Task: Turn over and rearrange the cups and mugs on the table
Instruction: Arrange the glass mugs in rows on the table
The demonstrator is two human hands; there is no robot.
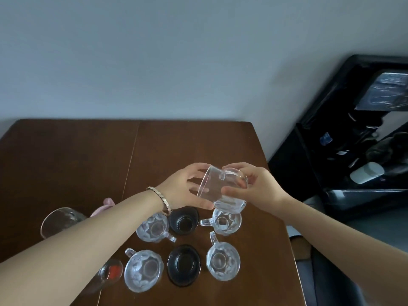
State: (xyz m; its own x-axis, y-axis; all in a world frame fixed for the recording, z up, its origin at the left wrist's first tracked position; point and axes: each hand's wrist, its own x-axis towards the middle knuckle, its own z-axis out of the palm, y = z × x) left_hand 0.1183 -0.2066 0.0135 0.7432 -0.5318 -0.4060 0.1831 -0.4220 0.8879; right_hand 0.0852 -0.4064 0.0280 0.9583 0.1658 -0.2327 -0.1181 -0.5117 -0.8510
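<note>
A clear glass mug (217, 186) is held tilted on its side above the brown table (72, 155), mouth toward the left. My left hand (183, 188) grips its rim end; my right hand (256, 186) grips its base end, beside the handle. Below stand several patterned glass mugs (153, 227) (224, 221) (223, 263) (143, 270), mouths up, and two dark cups (183, 220) (184, 265). A plain glass (61, 219) and a glass with red print (111, 273) sit partly hidden under my left forearm.
A pink cloth (106, 206) lies behind my left forearm. The table's right edge (284, 217) runs close to the mugs. A black water dispenser (353, 140) stands on the right beyond the table, and a grey wall rises behind.
</note>
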